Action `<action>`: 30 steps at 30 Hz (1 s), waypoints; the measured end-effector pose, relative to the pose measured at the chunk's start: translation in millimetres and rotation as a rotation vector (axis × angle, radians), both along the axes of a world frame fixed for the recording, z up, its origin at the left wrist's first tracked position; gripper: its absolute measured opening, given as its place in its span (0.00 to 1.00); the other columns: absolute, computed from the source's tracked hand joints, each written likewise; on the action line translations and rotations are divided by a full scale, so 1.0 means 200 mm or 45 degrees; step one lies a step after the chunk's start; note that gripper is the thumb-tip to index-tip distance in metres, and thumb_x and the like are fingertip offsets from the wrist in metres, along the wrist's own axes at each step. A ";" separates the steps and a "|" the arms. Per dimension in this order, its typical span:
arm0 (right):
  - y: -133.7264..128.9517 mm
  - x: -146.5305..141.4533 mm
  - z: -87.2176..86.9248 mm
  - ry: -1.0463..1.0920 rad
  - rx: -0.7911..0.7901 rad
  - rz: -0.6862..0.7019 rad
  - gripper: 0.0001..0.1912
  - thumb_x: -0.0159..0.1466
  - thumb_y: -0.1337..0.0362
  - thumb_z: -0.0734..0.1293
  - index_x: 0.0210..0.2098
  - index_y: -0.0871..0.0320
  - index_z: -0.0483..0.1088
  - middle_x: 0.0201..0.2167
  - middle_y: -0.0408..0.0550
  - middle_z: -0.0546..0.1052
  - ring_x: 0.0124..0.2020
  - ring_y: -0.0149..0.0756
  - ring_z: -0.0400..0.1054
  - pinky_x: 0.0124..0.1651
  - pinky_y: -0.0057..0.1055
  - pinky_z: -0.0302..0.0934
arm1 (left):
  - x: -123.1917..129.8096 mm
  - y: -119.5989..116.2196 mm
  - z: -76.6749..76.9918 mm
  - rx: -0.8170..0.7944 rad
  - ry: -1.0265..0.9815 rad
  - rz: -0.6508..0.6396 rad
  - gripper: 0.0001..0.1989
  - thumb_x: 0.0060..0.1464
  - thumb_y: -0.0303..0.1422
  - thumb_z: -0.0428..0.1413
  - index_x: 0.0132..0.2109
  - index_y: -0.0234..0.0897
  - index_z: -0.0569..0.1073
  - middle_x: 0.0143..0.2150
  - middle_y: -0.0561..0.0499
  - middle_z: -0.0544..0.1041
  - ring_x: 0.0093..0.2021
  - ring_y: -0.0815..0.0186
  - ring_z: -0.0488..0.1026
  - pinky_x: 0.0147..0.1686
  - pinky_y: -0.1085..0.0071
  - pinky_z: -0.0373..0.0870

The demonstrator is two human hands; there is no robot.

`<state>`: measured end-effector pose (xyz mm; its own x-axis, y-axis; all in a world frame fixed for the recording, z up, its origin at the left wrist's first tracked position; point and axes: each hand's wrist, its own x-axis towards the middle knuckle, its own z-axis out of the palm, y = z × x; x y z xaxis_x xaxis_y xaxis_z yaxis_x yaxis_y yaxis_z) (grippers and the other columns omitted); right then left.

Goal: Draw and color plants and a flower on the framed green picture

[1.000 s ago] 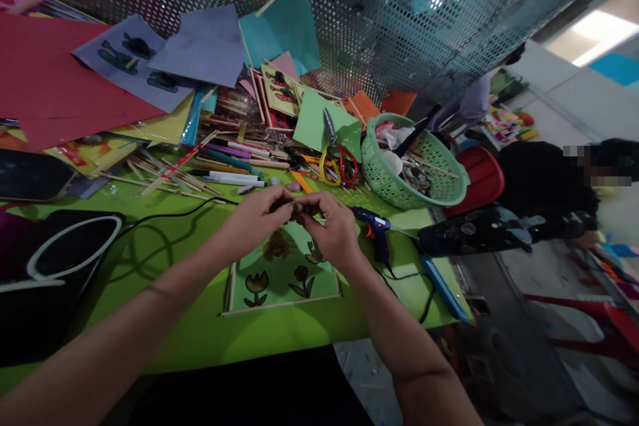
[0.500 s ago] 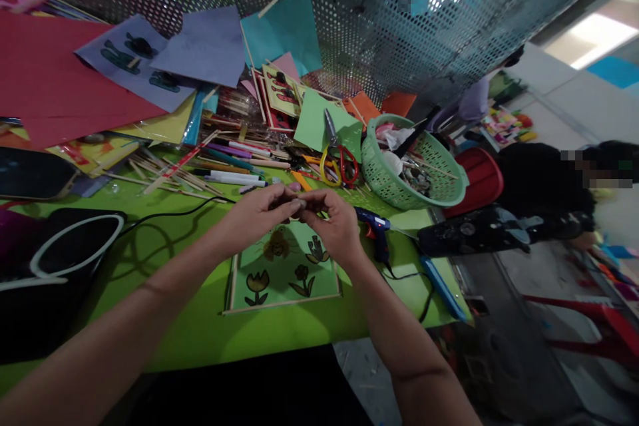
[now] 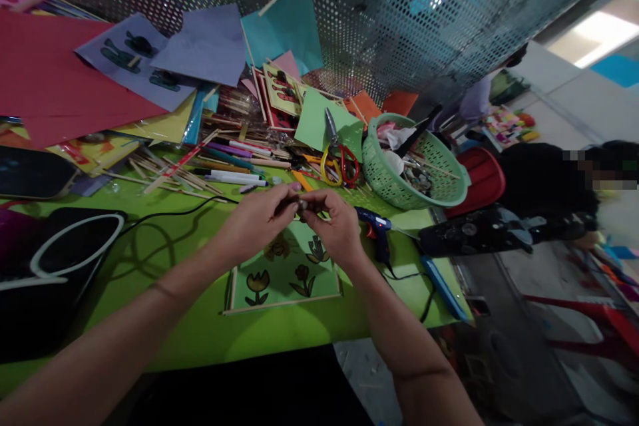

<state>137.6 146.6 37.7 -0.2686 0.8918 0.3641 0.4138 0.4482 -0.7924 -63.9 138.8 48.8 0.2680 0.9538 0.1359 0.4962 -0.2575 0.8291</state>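
Above a green card my left hand and my right hand meet at the fingertips. Both are closed in a pinch around something tiny between them, too small and too covered by fingers to name. Flower shapes, such as a tulip, decorate the card, and thin wooden sticks edge it. My forearms and hands cover its upper part. Just right of my right hand lies a blue glue gun. Beyond my fingertips are scissors with yellow and red handles.
A green basket of odds and ends stands at the back right, beside a red bin. Pens, sticks and coloured paper crowd the back. At left sits a black case with a white loop. Another person is at right.
My left fingers have shifted slightly against the right ones, with the pinch still closed. The card, the glue gun and the scissors stay where they were.
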 end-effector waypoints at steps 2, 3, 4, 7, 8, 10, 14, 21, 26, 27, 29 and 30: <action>0.00 0.00 0.00 0.017 0.002 0.004 0.08 0.67 0.62 0.73 0.46 0.53 0.81 0.41 0.47 0.85 0.40 0.38 0.79 0.46 0.35 0.75 | 0.00 0.00 0.00 -0.004 -0.007 -0.002 0.11 0.66 0.42 0.51 0.38 0.42 0.70 0.34 0.50 0.77 0.35 0.60 0.72 0.39 0.64 0.65; 0.00 0.00 0.00 0.026 -0.001 0.007 0.08 0.67 0.62 0.73 0.46 0.53 0.81 0.41 0.47 0.85 0.40 0.38 0.79 0.46 0.35 0.75 | 0.00 0.01 0.00 -0.009 -0.022 -0.007 0.12 0.66 0.42 0.51 0.39 0.41 0.71 0.34 0.50 0.78 0.35 0.60 0.72 0.39 0.64 0.65; 0.00 0.00 0.00 0.033 -0.002 0.008 0.08 0.67 0.62 0.73 0.46 0.53 0.80 0.41 0.47 0.85 0.39 0.37 0.79 0.45 0.34 0.74 | 0.00 0.01 0.00 -0.019 -0.047 -0.016 0.12 0.66 0.43 0.51 0.39 0.41 0.71 0.35 0.50 0.78 0.36 0.60 0.73 0.40 0.64 0.66; 0.00 0.00 0.00 0.027 0.020 -0.003 0.07 0.67 0.61 0.74 0.45 0.53 0.80 0.38 0.46 0.84 0.37 0.37 0.78 0.44 0.34 0.74 | 0.00 0.02 0.01 -0.095 -0.179 -0.056 0.13 0.65 0.43 0.51 0.42 0.40 0.74 0.37 0.49 0.79 0.38 0.59 0.74 0.43 0.63 0.70; 0.00 0.00 0.01 0.014 0.038 -0.007 0.07 0.67 0.61 0.74 0.45 0.53 0.80 0.38 0.46 0.84 0.37 0.37 0.78 0.45 0.34 0.74 | 0.00 0.02 0.01 -0.134 -0.239 -0.069 0.13 0.65 0.43 0.51 0.42 0.40 0.74 0.39 0.49 0.80 0.39 0.59 0.75 0.44 0.63 0.71; -0.01 -0.01 0.01 -0.026 0.078 -0.008 0.06 0.68 0.63 0.73 0.45 0.53 0.80 0.38 0.46 0.85 0.39 0.38 0.79 0.46 0.35 0.74 | 0.00 0.02 0.01 -0.205 -0.357 -0.091 0.15 0.65 0.45 0.53 0.44 0.39 0.76 0.42 0.48 0.81 0.42 0.58 0.76 0.46 0.62 0.73; -0.02 -0.01 0.02 -0.106 0.162 0.007 0.09 0.68 0.67 0.70 0.46 0.51 0.80 0.40 0.47 0.85 0.40 0.39 0.79 0.46 0.35 0.75 | 0.01 0.03 -0.01 -0.230 -0.468 -0.082 0.15 0.63 0.46 0.57 0.44 0.38 0.77 0.43 0.47 0.82 0.43 0.59 0.77 0.48 0.61 0.75; -0.03 -0.01 0.01 -0.125 0.191 0.018 0.07 0.69 0.66 0.71 0.45 0.52 0.80 0.39 0.47 0.84 0.40 0.40 0.79 0.47 0.36 0.75 | 0.04 0.02 -0.03 -0.195 -0.472 -0.012 0.11 0.62 0.40 0.55 0.44 0.38 0.76 0.42 0.48 0.82 0.44 0.59 0.77 0.50 0.60 0.75; -0.03 -0.01 0.01 -0.116 0.146 0.002 0.07 0.69 0.65 0.71 0.46 0.51 0.80 0.40 0.47 0.85 0.40 0.40 0.79 0.47 0.37 0.75 | 0.04 0.01 -0.03 -0.187 -0.457 0.005 0.11 0.62 0.40 0.55 0.44 0.39 0.76 0.42 0.48 0.82 0.45 0.58 0.77 0.52 0.59 0.75; -0.02 -0.01 0.01 -0.103 0.135 0.002 0.07 0.69 0.65 0.72 0.46 0.51 0.80 0.40 0.47 0.85 0.41 0.40 0.79 0.48 0.37 0.75 | 0.04 0.01 -0.04 -0.192 -0.460 0.008 0.12 0.61 0.40 0.55 0.44 0.38 0.76 0.42 0.48 0.82 0.45 0.58 0.77 0.52 0.59 0.75; -0.02 -0.02 0.00 -0.059 0.110 0.001 0.06 0.68 0.64 0.72 0.45 0.52 0.81 0.40 0.47 0.85 0.42 0.40 0.80 0.49 0.36 0.75 | 0.04 0.01 -0.04 -0.193 -0.464 0.015 0.12 0.61 0.40 0.55 0.44 0.38 0.76 0.42 0.47 0.81 0.45 0.58 0.77 0.51 0.59 0.75; -0.02 -0.02 0.00 -0.031 0.090 -0.002 0.06 0.68 0.64 0.73 0.45 0.52 0.81 0.40 0.47 0.85 0.42 0.40 0.80 0.49 0.37 0.75 | 0.04 0.01 -0.04 -0.187 -0.463 0.020 0.12 0.61 0.40 0.55 0.44 0.38 0.76 0.42 0.47 0.81 0.44 0.58 0.77 0.51 0.59 0.75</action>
<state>134.4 143.4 36.9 -0.2764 0.8646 0.4197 0.4332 0.5019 -0.7486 -56.2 141.2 41.0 0.2124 0.9738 0.0812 0.1662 -0.1179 0.9790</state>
